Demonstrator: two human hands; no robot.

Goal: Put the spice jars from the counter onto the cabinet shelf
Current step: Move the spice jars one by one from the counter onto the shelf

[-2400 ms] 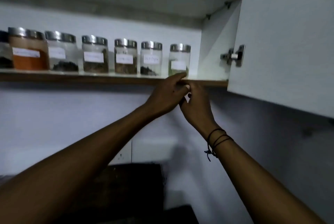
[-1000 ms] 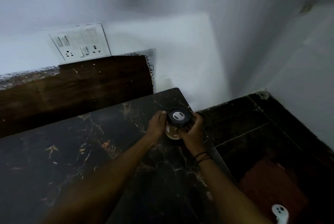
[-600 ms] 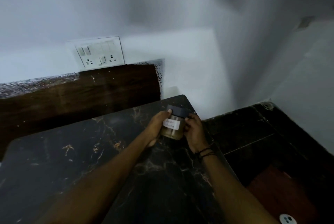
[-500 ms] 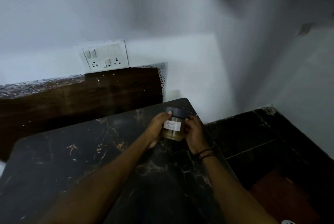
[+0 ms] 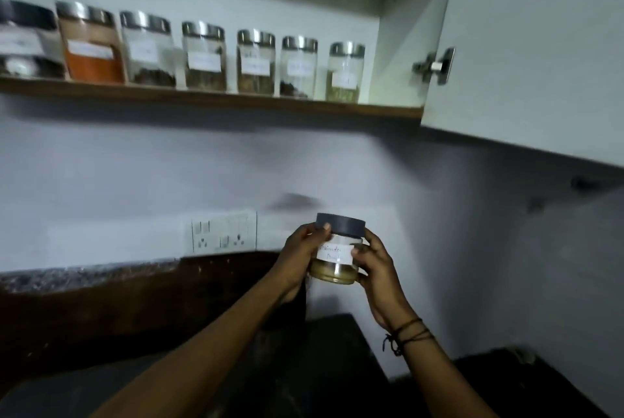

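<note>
Both hands hold a glass jar below the shelf.
The left hand [image 5: 297, 257] and right hand [image 5: 376, 260] each keep a closed grip on the dark-lidded, white-labelled glass jar of tan powder [image 5: 337, 250], well under the wooden cabinet shelf [image 5: 209, 101].

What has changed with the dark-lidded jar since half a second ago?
The dark-lidded glass jar of yellowish powder has been lifted off the black marble counter toward the wooden cabinet shelf. Left hand and right hand keep their grip; the seven steel-lidded jars stay in place.
</note>
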